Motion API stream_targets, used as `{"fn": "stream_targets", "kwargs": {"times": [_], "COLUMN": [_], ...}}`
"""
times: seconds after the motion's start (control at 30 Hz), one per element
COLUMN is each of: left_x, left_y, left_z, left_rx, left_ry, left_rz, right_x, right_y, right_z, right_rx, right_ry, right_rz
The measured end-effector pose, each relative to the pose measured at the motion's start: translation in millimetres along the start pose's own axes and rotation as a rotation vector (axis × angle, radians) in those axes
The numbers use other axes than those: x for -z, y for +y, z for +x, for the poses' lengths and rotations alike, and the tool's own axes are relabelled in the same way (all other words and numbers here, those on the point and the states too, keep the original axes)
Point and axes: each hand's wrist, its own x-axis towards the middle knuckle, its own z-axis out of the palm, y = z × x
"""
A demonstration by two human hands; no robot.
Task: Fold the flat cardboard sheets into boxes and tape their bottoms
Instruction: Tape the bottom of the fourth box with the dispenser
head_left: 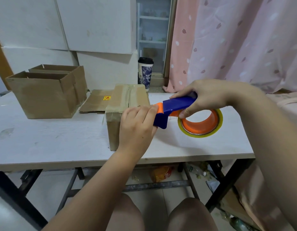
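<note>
Taping step, likely closing: the upturned box (113, 129) carries glossy tape (128, 95) along its bottom seam. Just right of the box, your right hand (206, 99) grips the blue plastic tape dispenser (179, 103); your left hand (137, 125) pinches its orange nose. Next, sever the tape cleanly and smooth its end down.

The right hand (206, 99) grips the blue handle of the tape dispenser (179, 104), held above the white desk (44, 140); its roll of clear tape (219, 121), on an orange core, hangs below that hand; the left hand (137, 125) pinches the dispenser's orange front end, in front of a closed box (127, 97) with tape along its top seam; a flat cardboard sheet (96, 102) lies just behind that box; two open boxes (42, 97) stand at the left; a lidded cup (145, 72) stands farther back.
</note>
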Motion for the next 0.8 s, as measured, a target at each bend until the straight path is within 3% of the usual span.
{"fn": "stream_targets", "kwargs": {"times": [0.23,0.37,0.47,0.7,0.8], "left_x": [7,4,9,30,33], "left_y": [-7,-4,-9,-13,-19], "left_z": [5,-7,-4,8,17], "left_rx": [0.016,-0.144,-0.144,-0.182,-0.180], "left_ry": [-0.122,-0.251,-0.315,-0.703,-0.774], "left_rz": [-0.049,0.146,0.122,0.125,0.081], "right_x": [12,-11,-23,-66,-71], "right_y": [-8,-4,16,39,46], "right_z": [10,14,8,6,11], "right_rx": [-0.038,-0.068,-0.092,-0.093,-0.104], "right_ry": [-0.113,-0.221,-0.233,-0.531,-0.674], "right_rz": [0.009,-0.049,0.181,0.686,0.858]}}
